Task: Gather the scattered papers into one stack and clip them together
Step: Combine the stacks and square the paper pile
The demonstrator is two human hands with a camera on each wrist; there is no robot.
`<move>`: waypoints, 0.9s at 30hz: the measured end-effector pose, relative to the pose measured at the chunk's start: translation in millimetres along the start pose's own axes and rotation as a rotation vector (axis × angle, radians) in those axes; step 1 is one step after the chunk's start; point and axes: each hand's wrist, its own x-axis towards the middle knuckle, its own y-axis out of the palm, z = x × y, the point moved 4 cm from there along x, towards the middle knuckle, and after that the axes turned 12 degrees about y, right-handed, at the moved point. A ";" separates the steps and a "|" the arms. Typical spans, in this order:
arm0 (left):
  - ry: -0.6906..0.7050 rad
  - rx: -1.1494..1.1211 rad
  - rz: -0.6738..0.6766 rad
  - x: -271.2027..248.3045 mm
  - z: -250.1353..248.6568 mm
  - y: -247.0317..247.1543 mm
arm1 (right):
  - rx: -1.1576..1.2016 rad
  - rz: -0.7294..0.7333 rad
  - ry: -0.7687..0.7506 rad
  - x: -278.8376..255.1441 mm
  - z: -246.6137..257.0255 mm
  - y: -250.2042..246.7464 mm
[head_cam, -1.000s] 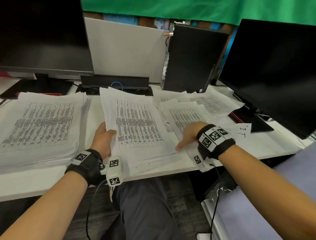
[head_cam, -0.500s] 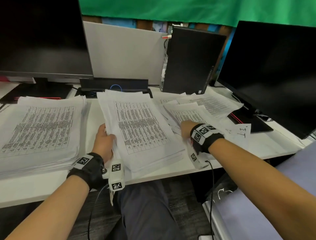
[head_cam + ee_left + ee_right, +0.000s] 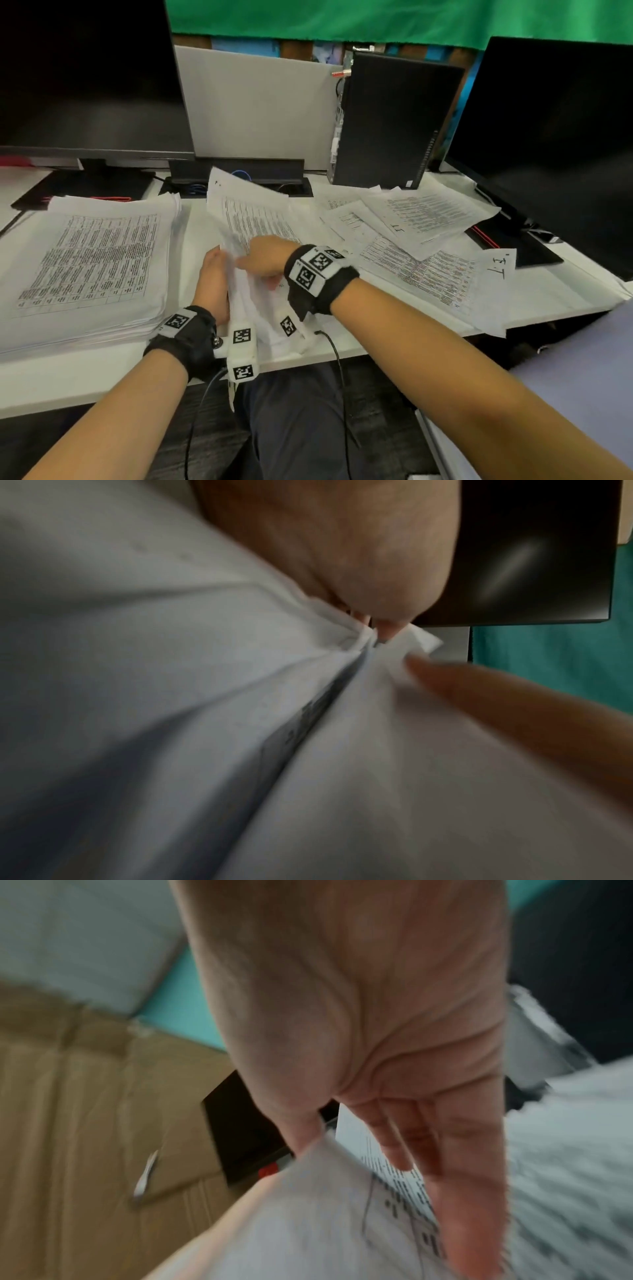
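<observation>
A white desk holds lots of paper. On the left lies a big thick pile. On the right, loose sheets lie spread out, one over another. In the middle, near the front edge, a bunch of papers is lifted and bent between two hands. The left hand holds its left side, thumb and fingers pinching the sheets. The right hand lies on top with thumb tucked under the edge, gripping it.
</observation>
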 end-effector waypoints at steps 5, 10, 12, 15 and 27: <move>0.018 0.104 0.030 2.3 -1.6 1.9 | 0.170 -0.262 0.190 35.3 -88.2 -42.9; 0.143 0.144 0.074 4.0 0.3 0.0 | -0.218 -0.362 0.588 60.3 -220.8 -69.3; 0.143 0.128 0.079 4.1 -3.3 -0.4 | -0.225 -0.327 0.604 74.1 -247.7 -71.9; 0.170 0.150 0.097 5.8 -4.7 3.6 | -0.228 -0.294 0.543 92.6 -268.9 -74.7; -0.049 0.009 0.052 12.1 5.2 -2.9 | 0.016 -0.720 -0.101 13.6 -174.3 -92.5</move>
